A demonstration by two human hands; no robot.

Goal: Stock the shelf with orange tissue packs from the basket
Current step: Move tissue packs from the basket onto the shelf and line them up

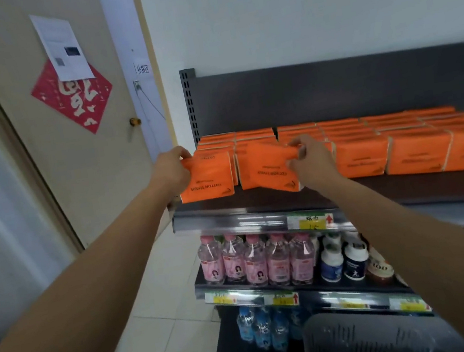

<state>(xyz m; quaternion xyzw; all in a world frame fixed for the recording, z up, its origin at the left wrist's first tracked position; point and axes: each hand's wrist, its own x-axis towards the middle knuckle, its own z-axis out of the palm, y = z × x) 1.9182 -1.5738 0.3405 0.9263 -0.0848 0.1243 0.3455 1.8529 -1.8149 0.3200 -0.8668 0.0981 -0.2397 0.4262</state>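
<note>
Rows of orange tissue packs [413, 145] fill the dark top shelf [259, 203]. My left hand [171, 170] grips the leftmost front pack [210, 179] at its left end, at the shelf's left edge. My right hand [310, 161] pinches the top right of the second front pack [263, 171], which stands slightly tilted. The dark plastic basket [378, 337] sits at the bottom right below my right arm; its inside is not visible.
Pink bottles [255, 262] and white jars [343, 264] stand on the shelf below, blue bottles [262, 328] lower still. A beige door [69, 140] with a red decoration stands to the left, over a tiled floor [162, 322].
</note>
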